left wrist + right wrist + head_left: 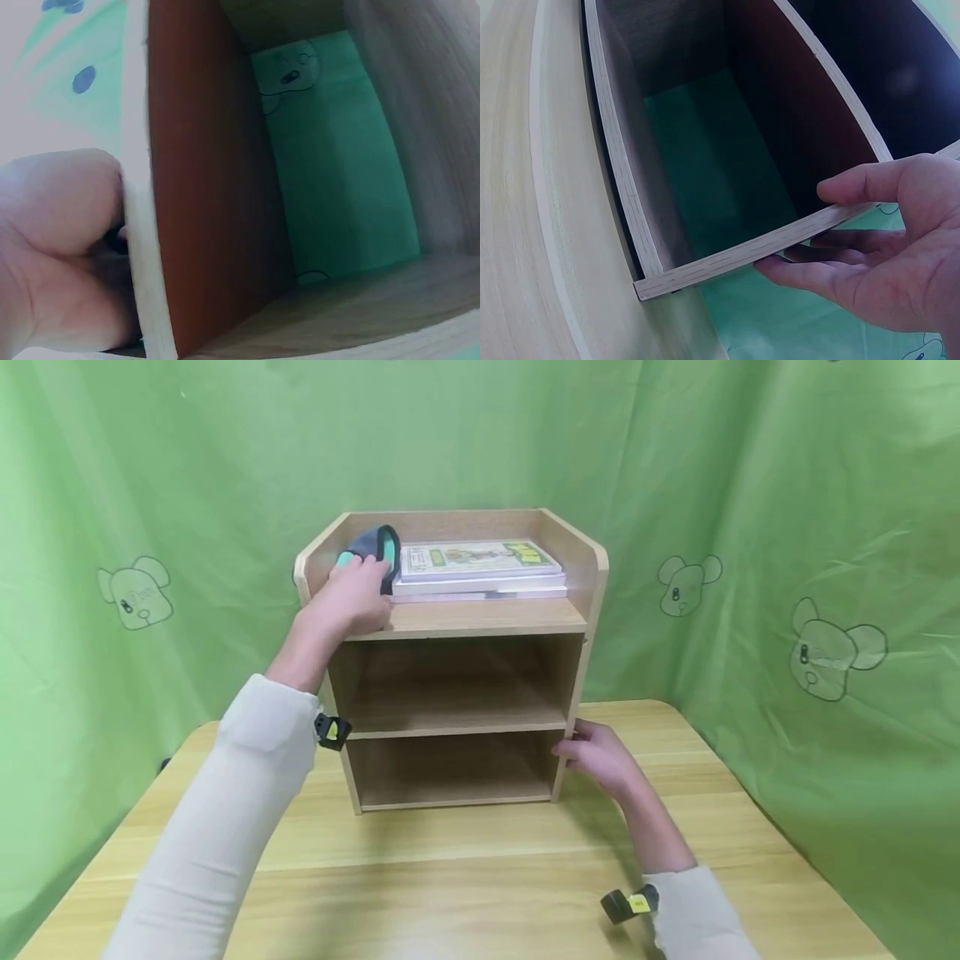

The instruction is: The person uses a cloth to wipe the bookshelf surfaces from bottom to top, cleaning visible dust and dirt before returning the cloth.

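Green curtain (465, 435) surrounds wooden table (465, 877); left grip (356, 597) holds blue object (366, 542), right grip (600, 756) pinches shelf (480, 631).

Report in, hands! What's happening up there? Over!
Left hand holding dark-teal item, top level. Right hand gripping shelf unit by its side. Stacked books close beside item.

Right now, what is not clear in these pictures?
Head: part of the blue-and-teal item, behind the left hand.
Head: fine print on the top book, too small.
Left wrist: most of that item, behind the shelf board.
Right wrist: right hand, cropped by the right edge.
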Demonstrator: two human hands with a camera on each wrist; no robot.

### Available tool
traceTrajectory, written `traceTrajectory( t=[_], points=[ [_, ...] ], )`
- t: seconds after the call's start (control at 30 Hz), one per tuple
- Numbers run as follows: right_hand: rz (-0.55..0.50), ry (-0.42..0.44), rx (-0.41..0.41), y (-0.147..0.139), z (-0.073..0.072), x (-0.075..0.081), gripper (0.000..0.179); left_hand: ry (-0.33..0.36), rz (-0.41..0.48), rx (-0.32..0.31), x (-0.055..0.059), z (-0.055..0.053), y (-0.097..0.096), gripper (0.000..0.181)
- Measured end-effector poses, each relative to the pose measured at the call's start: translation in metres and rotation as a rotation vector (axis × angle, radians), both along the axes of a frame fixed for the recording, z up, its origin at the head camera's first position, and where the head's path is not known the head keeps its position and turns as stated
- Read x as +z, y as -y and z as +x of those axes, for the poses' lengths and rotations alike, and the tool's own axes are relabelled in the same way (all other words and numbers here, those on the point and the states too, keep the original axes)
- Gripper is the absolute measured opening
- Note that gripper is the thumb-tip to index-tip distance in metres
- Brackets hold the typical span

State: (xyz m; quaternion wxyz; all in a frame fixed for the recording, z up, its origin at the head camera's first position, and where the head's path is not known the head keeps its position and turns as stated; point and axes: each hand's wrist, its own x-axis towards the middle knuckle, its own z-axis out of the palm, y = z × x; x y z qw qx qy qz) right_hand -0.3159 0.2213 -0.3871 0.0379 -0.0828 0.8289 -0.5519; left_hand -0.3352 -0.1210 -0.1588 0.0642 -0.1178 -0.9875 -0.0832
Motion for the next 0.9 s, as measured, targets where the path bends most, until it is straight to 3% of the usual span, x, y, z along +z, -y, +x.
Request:
traceTrajectory(
  t=[0.13, 0.37, 0.6, 0.73, 0.9],
  points=[
    [0.008, 0.006, -0.005, 0.001, 0.000, 0.001, 0.070, -0.044, 0.055, 0.040, -0.003, -0.002, 0.000, 0.061],
    [0.000, 0.025, -0.005, 0.000, -0.001, 0.000, 0.073, -0.248, 0.074, 0.184, -0.010, -0.013, -0.013, 0.039],
    [0.011, 0.022, -0.013, 0.005, -0.002, -0.002, 0.072, -0.297, 0.038, 0.275, -0.010, -0.020, -0.020, 0.049],
    [0.006, 0.014, -0.007, 0.006, -0.004, -0.001, 0.071, -0.328, 0.021, 0.292, -0.011, -0.018, -0.021, 0.045],
    [0.014, 0.015, -0.003, 0.005, -0.005, 0.000, 0.071, -0.356, -0.020, 0.265, -0.013, -0.012, -0.025, 0.036]
  ],
)
